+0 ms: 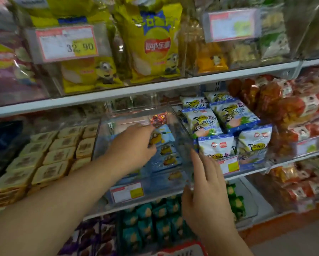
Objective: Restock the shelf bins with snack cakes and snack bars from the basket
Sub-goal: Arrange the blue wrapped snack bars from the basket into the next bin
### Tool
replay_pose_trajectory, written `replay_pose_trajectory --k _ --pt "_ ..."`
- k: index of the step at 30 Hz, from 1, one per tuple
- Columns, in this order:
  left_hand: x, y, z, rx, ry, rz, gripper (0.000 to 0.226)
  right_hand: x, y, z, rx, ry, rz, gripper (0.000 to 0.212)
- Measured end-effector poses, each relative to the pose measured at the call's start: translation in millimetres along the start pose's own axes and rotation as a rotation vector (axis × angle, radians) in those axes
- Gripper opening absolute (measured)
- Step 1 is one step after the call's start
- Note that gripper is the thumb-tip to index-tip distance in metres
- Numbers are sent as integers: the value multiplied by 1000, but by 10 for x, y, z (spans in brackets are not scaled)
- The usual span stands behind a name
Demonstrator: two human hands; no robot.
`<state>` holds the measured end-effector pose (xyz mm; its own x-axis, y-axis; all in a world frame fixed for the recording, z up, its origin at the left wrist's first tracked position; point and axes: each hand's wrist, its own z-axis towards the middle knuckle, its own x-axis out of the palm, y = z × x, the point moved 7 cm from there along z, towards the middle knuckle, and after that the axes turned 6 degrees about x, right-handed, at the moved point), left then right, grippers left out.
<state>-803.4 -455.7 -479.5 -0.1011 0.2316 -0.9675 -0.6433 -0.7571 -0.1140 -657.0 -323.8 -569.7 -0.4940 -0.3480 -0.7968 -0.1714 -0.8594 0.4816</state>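
Two bare hands worked at the clear plastic bin (181, 145) mid-frame. The left hand (134, 146) reached inside, pinching a blue snack-cake packet (163, 134); about four more lay below. The right hand (208, 193), fingers straight, touched the bin's front corner.

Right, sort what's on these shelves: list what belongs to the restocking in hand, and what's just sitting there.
In the job:
- clear bin, steadied by the right hand
- blue snack packs in it
- left hand, reaching in
- red-wrapped piece at its fingertips

Just sitting there:
- yellow chip bags
- white panda packs
- tan wrapped cakes
- teal packs
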Motion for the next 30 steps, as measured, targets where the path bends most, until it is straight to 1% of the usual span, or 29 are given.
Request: replay_pose_trajectory --k 4,7,9,11,13,14,16,17,20,22,24,28,30 --pt "398 10 383 52 131 81 33 129 -104 -46 -84 -8 -16 103" --pt "604 -30 540 76 188 79 20 148 -133 -25 -95 -14 9 104" --pt "741 -30 575 78 205 85 17 153 -131 -15 -94 -33 38 104" --pt "870 2 568 87 207 98 16 176 -137 -3 -101 -51 54 104" --pt "932 42 556 103 166 137 24 188 -148 0 -105 -73 56 103" --pt "939 52 560 105 143 155 23 191 -154 -2 -105 -79 57 102" --pt "920 50 563 89 104 169 11 199 -166 -6 -106 -79 54 103" --pt "902 48 563 76 86 166 12 199 -172 -6 -111 -78 52 103" --pt "882 22 560 75 50 180 27 194 -181 -4 -130 -72 47 103" --pt "883 -4 560 101 55 201 27 191 -182 -13 -138 -63 51 101" --pt "876 -9 550 89 92 138 23 192 -182 -21 -144 -49 57 101" --pt "826 -45 438 51 210 58 35 181 -175 -35 -155 -46 51 101" --pt "736 -86 332 16 213 -11 38 165 -163 -43 -166 -46 47 100"
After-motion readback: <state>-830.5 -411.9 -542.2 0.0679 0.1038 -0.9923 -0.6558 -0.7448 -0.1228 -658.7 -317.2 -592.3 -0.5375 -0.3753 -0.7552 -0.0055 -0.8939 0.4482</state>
